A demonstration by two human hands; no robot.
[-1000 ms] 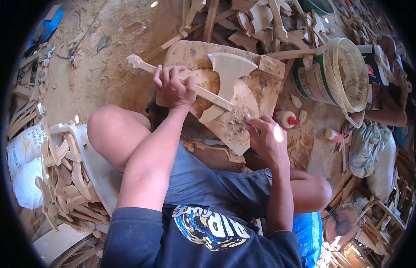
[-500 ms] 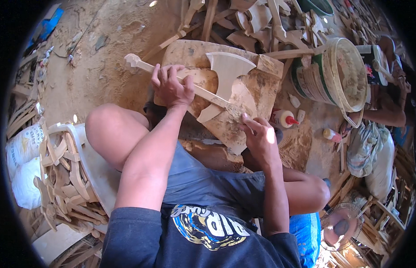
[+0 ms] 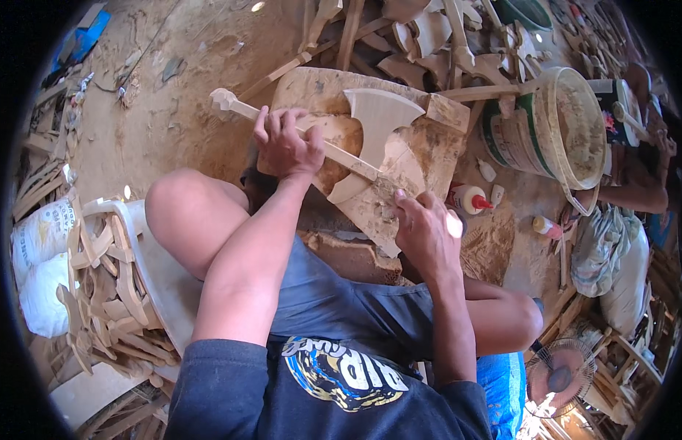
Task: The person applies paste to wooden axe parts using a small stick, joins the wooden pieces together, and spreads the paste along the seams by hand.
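A pale wooden axe (image 3: 370, 128) lies across a rough wooden work block (image 3: 436, 158) in front of my knees. Its handle runs up to the left and its double blade rests on the block. My left hand (image 3: 284, 143) is closed around the handle, holding it down. My right hand (image 3: 421, 231) presses its fingertips on the block right by the lower blade tip; whether the fingers pinch something small I cannot tell.
A white glue bottle with a red tip (image 3: 469, 198) lies right of the block. A large bucket (image 3: 557, 132) stands at the right. Wooden cut-outs (image 3: 443, 37) pile up behind. A white tub of wooden pieces (image 3: 110, 271) sits at my left. A fan (image 3: 557, 378) stands at the lower right.
My right hand has slid down and left along the block, toward the lower blade tip. The left hand stays on the handle.
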